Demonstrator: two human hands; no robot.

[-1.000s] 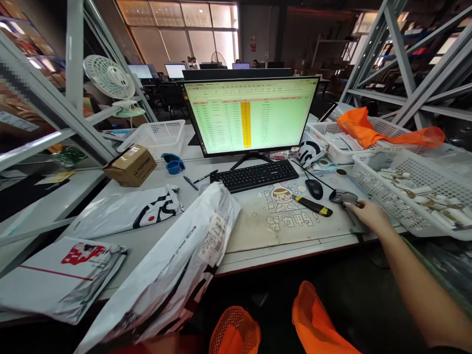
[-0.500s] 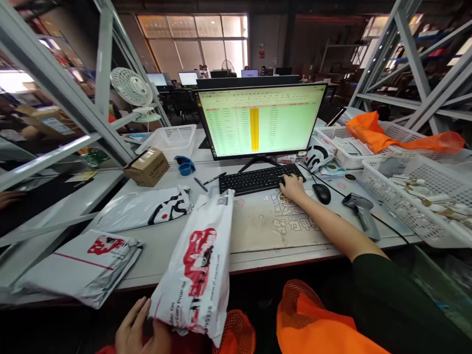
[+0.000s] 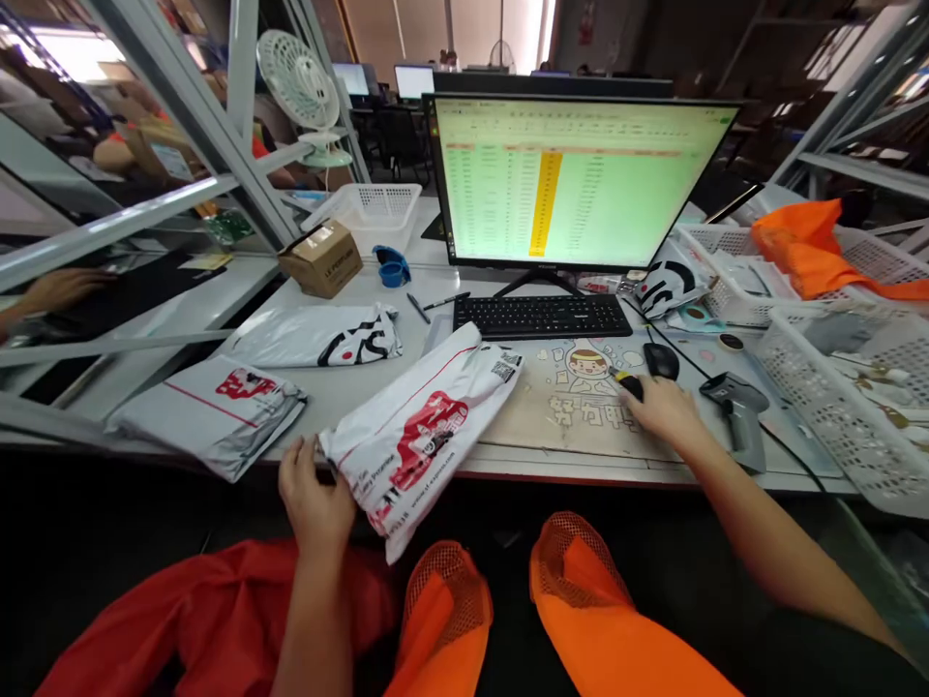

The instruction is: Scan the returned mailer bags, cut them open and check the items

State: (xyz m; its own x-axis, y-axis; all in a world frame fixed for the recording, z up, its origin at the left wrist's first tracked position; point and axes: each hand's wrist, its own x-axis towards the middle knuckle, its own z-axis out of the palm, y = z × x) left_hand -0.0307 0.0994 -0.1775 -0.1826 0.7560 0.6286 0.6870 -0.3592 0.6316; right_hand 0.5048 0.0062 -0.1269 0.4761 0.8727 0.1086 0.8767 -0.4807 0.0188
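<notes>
Fingers of the left hand (image 3: 317,505) clamped on the near left end of the white bag (image 3: 428,431); fingers of the right hand (image 3: 664,411) closed on the yellow-black knife (image 3: 630,385), much of it covered by the hand, blade not readable, can't tell if it's lifted clear of the mat (image 3: 523,426). Progress, judging by how things lie: bag in one hand and knife in the other, so both pick-ups look done; knife and bag are well apart, upper face of the bag shows no cut, underside hidden, nothing seen out of it, so any work of blade on bag looks not yet done. Bag slants over the front edge of the desk (image 3: 348,387), near end out past the edge, far end over the mat's left side. Its long axis runs diagonally, near left to far right, far end aimed toward the keyboard (image 3: 541,317); red print faces up, code patch at the far end. Visible stretch of knife lies the other way, yellow end pointing far left, onto the cartoon. Farther out: mouse (image 3: 662,360) just beyond the right hand, scanner (image 3: 736,416) to its right, folded parcel (image 3: 210,411) and flat parcel (image 3: 319,334) left of the bag.
</notes>
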